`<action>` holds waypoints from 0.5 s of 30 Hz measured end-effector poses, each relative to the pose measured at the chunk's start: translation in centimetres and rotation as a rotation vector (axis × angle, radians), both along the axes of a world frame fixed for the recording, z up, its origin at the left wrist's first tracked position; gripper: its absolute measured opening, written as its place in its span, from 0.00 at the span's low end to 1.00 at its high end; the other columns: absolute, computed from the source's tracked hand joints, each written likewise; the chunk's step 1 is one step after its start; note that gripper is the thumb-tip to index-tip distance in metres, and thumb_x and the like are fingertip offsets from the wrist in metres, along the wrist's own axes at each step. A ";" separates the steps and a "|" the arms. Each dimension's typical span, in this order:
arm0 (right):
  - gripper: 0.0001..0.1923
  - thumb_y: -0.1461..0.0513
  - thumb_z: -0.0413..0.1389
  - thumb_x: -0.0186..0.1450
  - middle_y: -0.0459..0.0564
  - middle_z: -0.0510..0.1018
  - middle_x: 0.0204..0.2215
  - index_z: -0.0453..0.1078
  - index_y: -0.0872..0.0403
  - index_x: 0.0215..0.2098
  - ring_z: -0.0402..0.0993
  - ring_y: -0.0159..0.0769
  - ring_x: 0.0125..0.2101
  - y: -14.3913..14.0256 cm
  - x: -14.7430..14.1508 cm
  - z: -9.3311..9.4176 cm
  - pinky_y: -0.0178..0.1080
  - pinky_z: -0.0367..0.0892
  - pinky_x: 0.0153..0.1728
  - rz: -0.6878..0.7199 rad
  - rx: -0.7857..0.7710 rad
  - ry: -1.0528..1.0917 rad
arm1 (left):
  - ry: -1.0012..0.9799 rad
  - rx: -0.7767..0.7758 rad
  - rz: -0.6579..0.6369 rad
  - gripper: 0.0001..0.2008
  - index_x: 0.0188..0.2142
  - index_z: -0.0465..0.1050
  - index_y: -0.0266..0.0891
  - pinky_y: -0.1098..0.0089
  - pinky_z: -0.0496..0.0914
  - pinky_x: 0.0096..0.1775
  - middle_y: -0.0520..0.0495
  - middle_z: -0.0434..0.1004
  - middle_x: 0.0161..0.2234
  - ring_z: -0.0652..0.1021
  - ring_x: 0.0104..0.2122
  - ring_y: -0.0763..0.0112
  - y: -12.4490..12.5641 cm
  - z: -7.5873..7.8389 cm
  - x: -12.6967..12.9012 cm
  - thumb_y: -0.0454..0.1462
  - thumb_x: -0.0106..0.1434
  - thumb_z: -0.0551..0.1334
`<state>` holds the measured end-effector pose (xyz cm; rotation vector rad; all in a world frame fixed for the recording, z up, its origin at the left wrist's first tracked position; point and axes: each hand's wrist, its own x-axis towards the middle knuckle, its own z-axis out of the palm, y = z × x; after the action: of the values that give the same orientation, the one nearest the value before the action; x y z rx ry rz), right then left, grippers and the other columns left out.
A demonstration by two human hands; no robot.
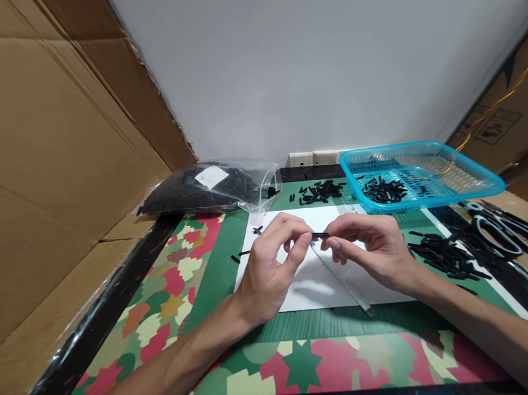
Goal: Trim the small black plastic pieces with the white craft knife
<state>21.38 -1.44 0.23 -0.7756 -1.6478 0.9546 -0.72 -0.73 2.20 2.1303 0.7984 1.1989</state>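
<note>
Patterned bench (163, 299), white sheet (314, 284) | left hand (268, 263) and right hand (374, 250) pinch one black piece (320, 235) at its ends | step: handling one piece; next needs steady fingertip grip.

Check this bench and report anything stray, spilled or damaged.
A few small black pieces lie scattered off the white sheet's left edge, apart from the piles. The cardboard panel's edge looks torn and ragged. Otherwise nothing stands out: both hands hold one black piece over the sheet.
</note>
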 end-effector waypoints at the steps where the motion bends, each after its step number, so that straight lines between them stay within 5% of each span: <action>1: 0.04 0.60 0.66 0.73 0.45 0.83 0.30 0.80 0.52 0.41 0.80 0.30 0.25 0.0 0.0 0.0 0.32 0.75 0.26 0.006 -0.008 0.003 | 0.006 0.027 0.004 0.07 0.41 0.74 0.41 0.68 0.69 0.43 0.50 0.75 0.39 0.75 0.41 0.69 0.1 -0.1 0.0 0.34 0.78 0.60; 15: 0.03 0.65 0.65 0.72 0.45 0.84 0.33 0.81 0.53 0.43 0.79 0.26 0.22 0.1 -0.5 0.2 0.30 0.76 0.23 -0.061 0.083 0.024 | 0.026 0.169 0.027 0.06 0.45 0.78 0.41 0.68 0.72 0.47 0.48 0.78 0.42 0.78 0.44 0.69 0.4 -0.3 -0.1 0.30 0.76 0.62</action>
<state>20.85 -1.37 0.45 -0.7514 -1.6229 0.8445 -0.80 -0.32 1.94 2.2809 0.7635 1.2965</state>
